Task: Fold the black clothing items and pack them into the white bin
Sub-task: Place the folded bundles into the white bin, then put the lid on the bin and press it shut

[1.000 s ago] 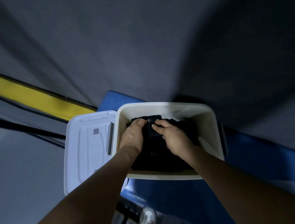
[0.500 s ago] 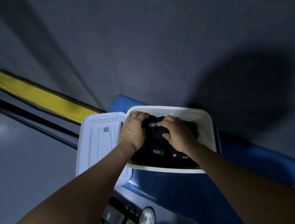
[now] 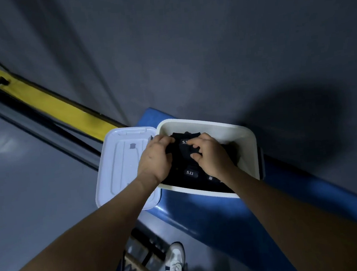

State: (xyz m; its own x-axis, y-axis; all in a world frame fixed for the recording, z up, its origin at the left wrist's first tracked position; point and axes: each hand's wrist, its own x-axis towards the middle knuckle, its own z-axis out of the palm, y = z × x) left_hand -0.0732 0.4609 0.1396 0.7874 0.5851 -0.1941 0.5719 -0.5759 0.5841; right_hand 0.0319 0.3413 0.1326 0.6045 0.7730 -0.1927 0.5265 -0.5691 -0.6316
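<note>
Blue ledge (image 3: 212, 214), white bin (image 3: 247, 138), left hand (image 3: 157, 158) and right hand (image 3: 211, 156) gripping black clothing (image 3: 181, 169)

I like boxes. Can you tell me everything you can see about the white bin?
The white bin is a rounded rectangular tub that looks like smooth plastic, open at the top. It sits upright on a blue surface. Folded black clothes with small "5.11" labels lie inside it. The left hand and right hand reach in and hold the top garment. Its white lid is off and lies beside it on the left. A dark latch shows on its right end.
</note>
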